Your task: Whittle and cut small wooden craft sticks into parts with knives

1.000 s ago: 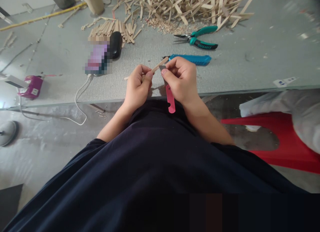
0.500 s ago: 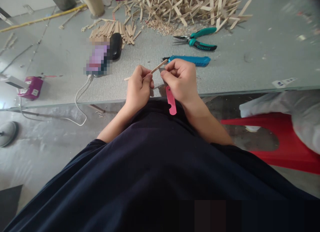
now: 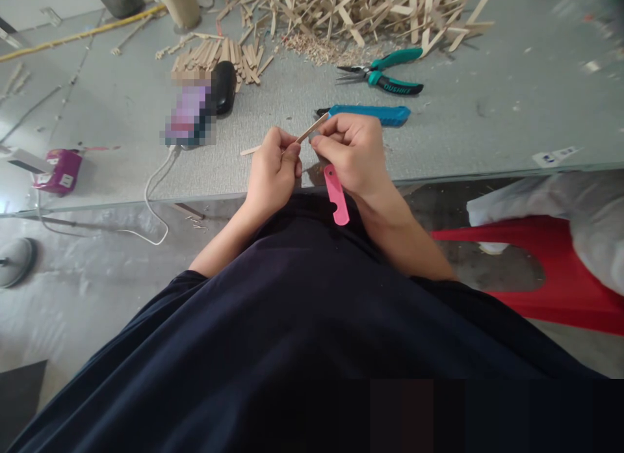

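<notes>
My left hand (image 3: pixel 273 170) is closed, pinching a thin wooden craft stick (image 3: pixel 312 129) between thumb and fingers. The stick slants up to the right, its tip by my right fingers. My right hand (image 3: pixel 358 154) is closed on a pink-handled folding knife (image 3: pixel 337 196); the notched handle hangs below the palm. A bit of grey blade shows by my right fingertips, close to the stick, but whether they touch is unclear. Just beyond my right hand lies a blue utility knife (image 3: pixel 375 115). Another pale stick end (image 3: pixel 250 151) pokes out left of my left hand.
Green-handled pliers (image 3: pixel 385 76) lie behind the blue knife. Farther back are a large heap of wooden sticks (image 3: pixel 361 11), shavings (image 3: pixel 316 49) and shorter stick pieces (image 3: pixel 199 56). A charging phone (image 3: pixel 190 112) and black case (image 3: pixel 225 88) sit left; a red stool (image 3: pixel 580 277) stands right.
The pink handle has swung slightly, its lower end now a little farther right. Both hands keep their grip in nearly the same place, and the view has shifted slightly.
</notes>
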Action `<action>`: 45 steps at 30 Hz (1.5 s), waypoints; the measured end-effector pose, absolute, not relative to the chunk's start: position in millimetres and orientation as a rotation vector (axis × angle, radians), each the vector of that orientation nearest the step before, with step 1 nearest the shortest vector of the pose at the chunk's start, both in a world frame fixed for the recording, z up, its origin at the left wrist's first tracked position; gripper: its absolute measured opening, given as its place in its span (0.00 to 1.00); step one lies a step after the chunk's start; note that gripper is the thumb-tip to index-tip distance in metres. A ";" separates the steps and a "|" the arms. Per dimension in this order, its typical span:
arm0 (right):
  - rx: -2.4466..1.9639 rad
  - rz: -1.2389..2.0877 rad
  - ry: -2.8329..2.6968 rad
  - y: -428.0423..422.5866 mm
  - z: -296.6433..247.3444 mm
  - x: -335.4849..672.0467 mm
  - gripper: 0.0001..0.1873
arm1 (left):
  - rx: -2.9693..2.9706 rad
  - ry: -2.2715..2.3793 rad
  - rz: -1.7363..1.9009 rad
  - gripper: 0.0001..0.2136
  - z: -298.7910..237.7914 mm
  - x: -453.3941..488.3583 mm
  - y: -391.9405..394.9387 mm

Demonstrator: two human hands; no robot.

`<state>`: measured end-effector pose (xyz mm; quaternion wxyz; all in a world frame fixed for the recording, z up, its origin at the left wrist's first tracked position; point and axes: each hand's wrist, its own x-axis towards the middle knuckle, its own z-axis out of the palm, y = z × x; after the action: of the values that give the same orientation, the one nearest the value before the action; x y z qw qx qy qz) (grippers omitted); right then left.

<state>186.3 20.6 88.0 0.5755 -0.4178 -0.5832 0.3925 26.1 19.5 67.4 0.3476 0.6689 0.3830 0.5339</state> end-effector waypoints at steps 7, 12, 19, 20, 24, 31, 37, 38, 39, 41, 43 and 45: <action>-1.024 0.912 -1.335 19.5 88.1 185.0 0.17 | 1.720 1.006 1.379 0.08 65.5 26.9 20.7; -1.018 0.893 -1.320 22.8 85.9 185.8 0.16 | 1.716 0.979 1.399 0.09 64.4 26.2 22.0; -0.967 0.890 -1.351 25.8 81.5 187.6 0.15 | 1.753 0.966 1.392 0.16 63.0 22.9 24.9; -0.959 0.893 -1.353 26.0 80.4 188.0 0.15 | 1.744 0.960 1.382 0.17 63.2 22.4 25.3; -0.924 0.924 -1.359 25.1 79.1 188.6 0.16 | 1.710 0.926 1.325 0.22 66.0 20.8 25.9; -0.874 0.996 -1.361 19.8 84.6 187.6 0.19 | 1.697 0.835 1.293 0.18 72.5 18.6 26.4; -0.906 1.028 -1.365 19.4 84.5 189.1 0.21 | 1.691 0.868 1.250 0.12 73.9 17.9 25.7; -0.903 1.025 -1.364 20.3 83.8 189.2 0.21 | 1.676 0.843 1.254 0.12 73.7 18.1 25.6; -0.892 1.019 -1.357 21.3 83.1 189.2 0.21 | 1.661 0.817 1.260 0.13 73.3 18.3 25.5; -0.871 1.007 -1.336 23.2 81.8 189.0 0.20 | 1.649 0.783 1.276 0.15 72.3 18.8 25.9; -0.866 1.003 -1.322 23.9 81.3 188.9 0.18 | 1.658 0.768 1.295 0.18 71.4 19.3 26.6; -0.886 1.008 -1.332 23.0 81.9 189.1 0.17 | 1.670 0.762 1.309 0.21 71.1 19.7 27.2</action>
<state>189.1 23.0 81.9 0.5855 -0.3798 -0.5710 0.4322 19.7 27.2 71.1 0.4291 0.6690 0.3052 0.5245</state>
